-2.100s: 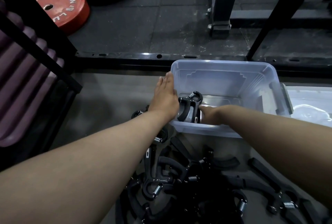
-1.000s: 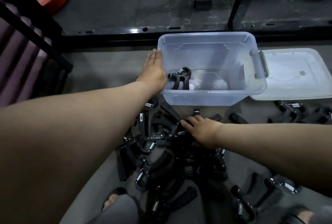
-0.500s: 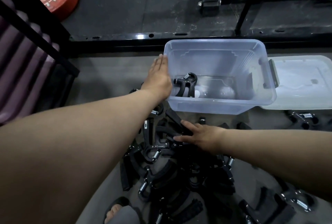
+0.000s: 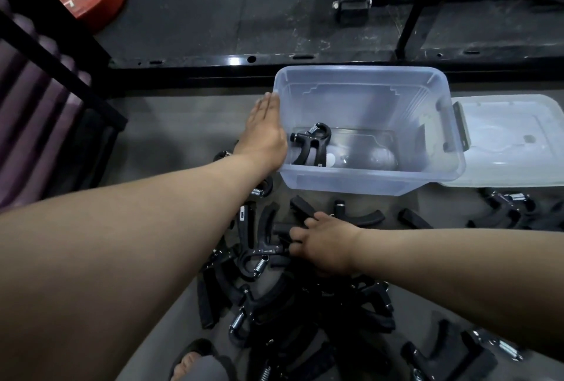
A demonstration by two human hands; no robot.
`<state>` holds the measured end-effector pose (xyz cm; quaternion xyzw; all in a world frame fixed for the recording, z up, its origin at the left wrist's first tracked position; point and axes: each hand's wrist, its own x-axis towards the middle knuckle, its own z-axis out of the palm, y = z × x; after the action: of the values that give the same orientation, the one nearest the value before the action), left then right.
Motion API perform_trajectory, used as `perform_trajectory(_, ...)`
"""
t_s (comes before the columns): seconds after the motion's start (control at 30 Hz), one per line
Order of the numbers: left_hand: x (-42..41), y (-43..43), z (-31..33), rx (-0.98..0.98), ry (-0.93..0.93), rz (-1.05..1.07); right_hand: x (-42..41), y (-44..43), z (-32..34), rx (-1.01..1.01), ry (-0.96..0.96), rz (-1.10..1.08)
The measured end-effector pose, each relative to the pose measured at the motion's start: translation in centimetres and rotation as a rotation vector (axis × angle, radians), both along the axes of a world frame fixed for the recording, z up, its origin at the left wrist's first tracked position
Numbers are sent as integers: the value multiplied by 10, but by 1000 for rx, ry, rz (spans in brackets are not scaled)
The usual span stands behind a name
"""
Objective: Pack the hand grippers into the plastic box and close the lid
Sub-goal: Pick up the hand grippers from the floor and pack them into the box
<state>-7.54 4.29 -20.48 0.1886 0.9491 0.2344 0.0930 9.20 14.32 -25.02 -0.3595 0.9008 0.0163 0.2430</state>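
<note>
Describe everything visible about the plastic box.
The plastic box is translucent, bluish and rectangular, standing upright and open on the floor, with a dark latch on its right end. One black hand gripper lies inside at the left. The left hand rests flat against its left wall. Its lid lies beside it, right.

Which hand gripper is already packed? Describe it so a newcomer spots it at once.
Find the clear plastic box in the middle of the floor. Against its left inner wall, beside the flat left hand, stands one black hand gripper. It alone is inside; the rest lie piled on the floor.
</note>
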Motion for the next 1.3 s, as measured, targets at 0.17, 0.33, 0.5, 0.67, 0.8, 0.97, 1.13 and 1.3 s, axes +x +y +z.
perform_trajectory(0.17, 3, 2, 2, 7, 7, 19, -5, 22, 7, -248, -94, -302)
perform_trajectory(0.33, 4, 2, 2, 3, 21, -3, -27, 42, 12, -453, -345, -706)
perform_trajectory(0.5, 4, 2, 2, 1, 8, 8, -34, 53, -3, -375, -487, -767)
perform_trajectory(0.67, 4, 1, 1, 3, -4, 7, -17, 51, 1, 259, -228, -257)
perform_trajectory(0.8, 5, 1, 3, 5, -9, 11, -2, 47, -16, 373, -60, 63)
perform_trajectory(0.97, 7, 2, 5, 10, -9, 6, -15, 49, -7, 206, 164, 339)
perform_trajectory(1.13, 7, 1, 3, 11, -8, 8, -6, 52, -10, 33, 58, 217)
perform_trajectory(1.3, 9, 2, 4, 14, -2, 20, -1, 47, -11, 119, -58, 170)
